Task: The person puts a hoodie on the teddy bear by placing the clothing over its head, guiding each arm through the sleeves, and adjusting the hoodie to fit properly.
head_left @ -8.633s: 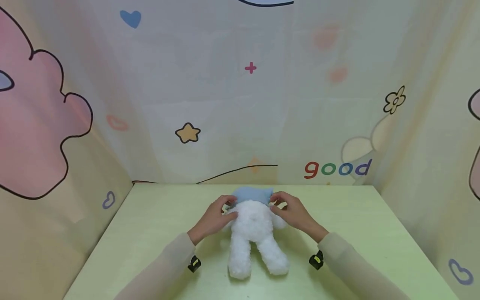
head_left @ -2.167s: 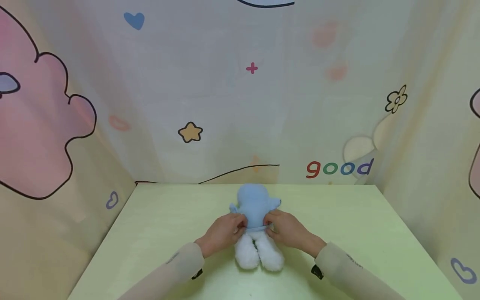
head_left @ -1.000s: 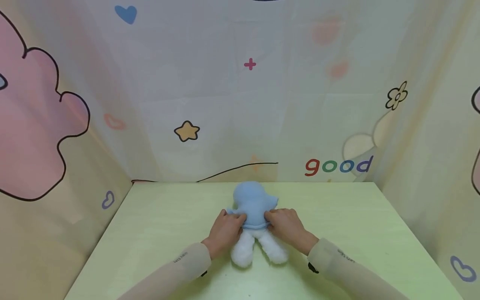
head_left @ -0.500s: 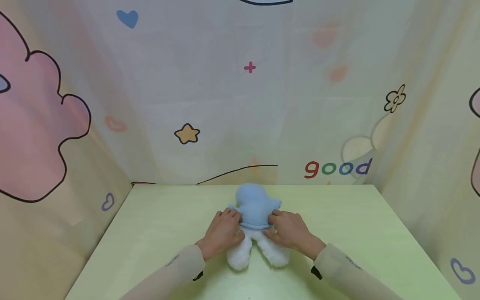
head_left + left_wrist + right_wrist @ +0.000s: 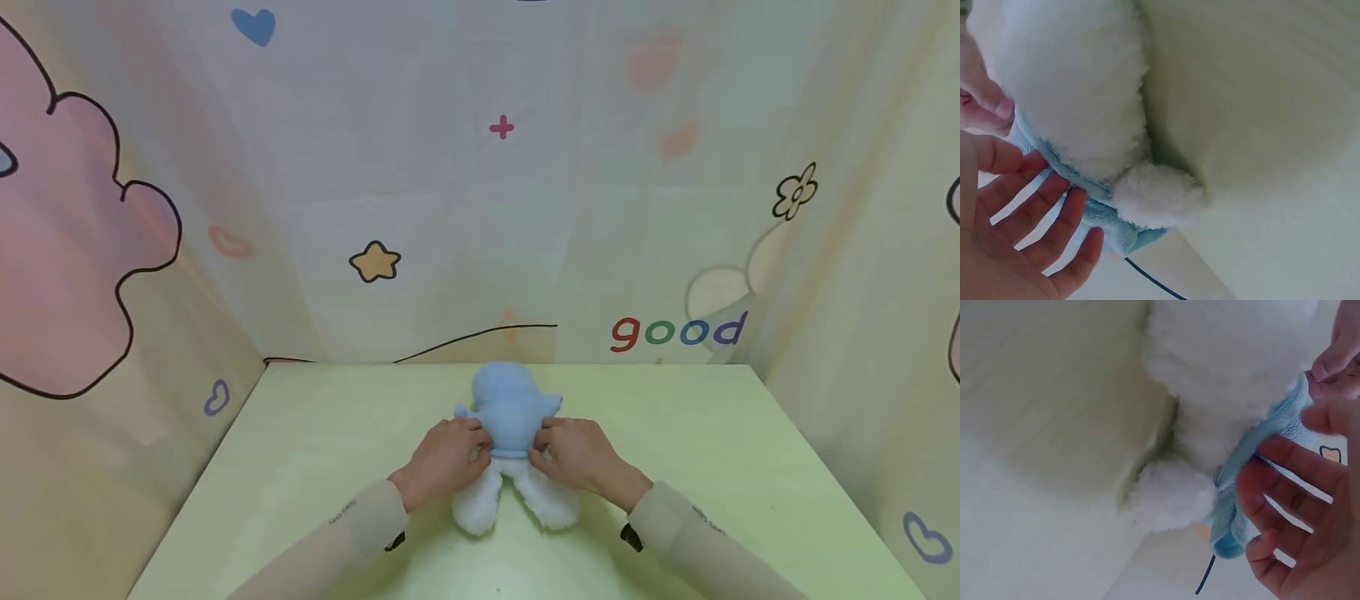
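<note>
A white fluffy plush toy [image 5: 480,508] lies on the table with its legs toward me. A soft blue top [image 5: 510,421] covers its upper part, and blue fabric also hides the head. My left hand [image 5: 446,457] holds the hem at the left side, thumb and fingers curled at its edge. At the right side my right hand [image 5: 577,454] pinches the hem in the same way. The left wrist view shows a small white limb [image 5: 1160,195] just below the blue fabric. Another such limb [image 5: 1172,495] shows in the right wrist view. The toy's face is hidden.
The pale green table [image 5: 337,417] ends at a back curtain [image 5: 420,167] printed with cartoon shapes and the word "good". Side curtains [image 5: 180,333] stand along the left and right edges. The toy's head end lies close to the back edge.
Earlier the blue top was bunched at the head; it has since come down over the white body to the legs. In the last second my hands shift only slightly along the hem.
</note>
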Demonstrator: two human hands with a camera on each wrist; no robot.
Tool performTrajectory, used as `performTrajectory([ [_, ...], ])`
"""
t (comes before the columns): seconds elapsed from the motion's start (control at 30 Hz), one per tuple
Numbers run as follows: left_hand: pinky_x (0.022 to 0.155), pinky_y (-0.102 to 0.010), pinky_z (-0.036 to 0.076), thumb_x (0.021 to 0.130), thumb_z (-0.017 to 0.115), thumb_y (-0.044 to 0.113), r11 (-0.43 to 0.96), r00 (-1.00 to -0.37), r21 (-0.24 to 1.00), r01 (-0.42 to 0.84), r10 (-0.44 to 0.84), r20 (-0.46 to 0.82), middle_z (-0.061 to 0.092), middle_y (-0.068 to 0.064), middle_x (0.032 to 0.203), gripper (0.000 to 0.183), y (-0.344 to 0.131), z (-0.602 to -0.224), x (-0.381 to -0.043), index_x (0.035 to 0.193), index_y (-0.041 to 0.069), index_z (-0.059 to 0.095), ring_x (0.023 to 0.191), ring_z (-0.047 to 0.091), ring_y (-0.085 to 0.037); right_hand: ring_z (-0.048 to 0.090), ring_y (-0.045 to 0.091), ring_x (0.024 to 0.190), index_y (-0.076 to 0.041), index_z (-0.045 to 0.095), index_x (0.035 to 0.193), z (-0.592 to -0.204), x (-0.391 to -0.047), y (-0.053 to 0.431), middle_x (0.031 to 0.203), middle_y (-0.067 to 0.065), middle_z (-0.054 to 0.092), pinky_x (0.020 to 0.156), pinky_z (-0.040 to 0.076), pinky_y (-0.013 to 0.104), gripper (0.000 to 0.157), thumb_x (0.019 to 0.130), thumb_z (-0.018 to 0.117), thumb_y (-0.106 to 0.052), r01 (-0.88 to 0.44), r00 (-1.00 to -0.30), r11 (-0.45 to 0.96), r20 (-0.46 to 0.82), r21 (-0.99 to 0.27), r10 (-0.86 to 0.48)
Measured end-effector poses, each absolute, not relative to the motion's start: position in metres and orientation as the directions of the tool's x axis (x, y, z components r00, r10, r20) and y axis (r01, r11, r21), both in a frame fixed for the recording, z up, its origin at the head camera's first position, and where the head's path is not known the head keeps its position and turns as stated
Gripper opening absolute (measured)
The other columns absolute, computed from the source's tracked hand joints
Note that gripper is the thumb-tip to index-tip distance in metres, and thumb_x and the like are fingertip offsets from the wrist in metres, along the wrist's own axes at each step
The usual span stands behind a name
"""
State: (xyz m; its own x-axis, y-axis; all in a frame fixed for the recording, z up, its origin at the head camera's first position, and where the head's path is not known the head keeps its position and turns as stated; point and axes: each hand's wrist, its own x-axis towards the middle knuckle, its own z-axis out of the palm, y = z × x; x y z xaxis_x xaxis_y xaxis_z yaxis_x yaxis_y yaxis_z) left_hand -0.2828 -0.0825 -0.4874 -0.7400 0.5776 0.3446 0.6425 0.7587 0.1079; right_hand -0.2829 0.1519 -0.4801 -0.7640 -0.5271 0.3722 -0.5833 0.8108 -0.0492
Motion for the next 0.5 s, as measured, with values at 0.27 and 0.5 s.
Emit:
performTrajectory([
  [0.27, 0.069, -0.023, 0.048, 0.093, 0.052, 0.019, 0.725, -0.83, 0.413, 0.551, 0.424, 0.364, 0.062, 0.004, 0.093, 0.015, -0.078, -0.461, -0.309, 0.094, 0.015, 0.066, 0.082, 0.06, -0.01, 0.055, 0.006, 0.065, -0.017, 0.064, 0.088, -0.46, -0.308, 0.147, 0.082, -0.007, 0.062, 0.058, 0.044, 0.022, 0.009, 0.084, 0.069, -0.024, -0.58, -0.747, 0.795, 0.503, -0.176, -0.434],
  [0.5, 0.084, -0.034, 0.051, 0.09, 0.058, 0.013, 0.697, -0.862, 0.508, 0.506, 0.395, 0.317, 0.065, -0.008, 0.108, 0.023, -0.071, -0.454, -0.347, 0.111, 0.007, 0.066, 0.099, 0.063, -0.022, 0.061, 0.02, 0.095, -0.011, 0.066, 0.103, -0.44, -0.341, 0.135, 0.107, 0.003, 0.062, 0.082, 0.051, 0.034, 0.019, 0.084, 0.067, -0.01, -0.623, -0.767, 0.729, 0.405, -0.284, -0.498],
])
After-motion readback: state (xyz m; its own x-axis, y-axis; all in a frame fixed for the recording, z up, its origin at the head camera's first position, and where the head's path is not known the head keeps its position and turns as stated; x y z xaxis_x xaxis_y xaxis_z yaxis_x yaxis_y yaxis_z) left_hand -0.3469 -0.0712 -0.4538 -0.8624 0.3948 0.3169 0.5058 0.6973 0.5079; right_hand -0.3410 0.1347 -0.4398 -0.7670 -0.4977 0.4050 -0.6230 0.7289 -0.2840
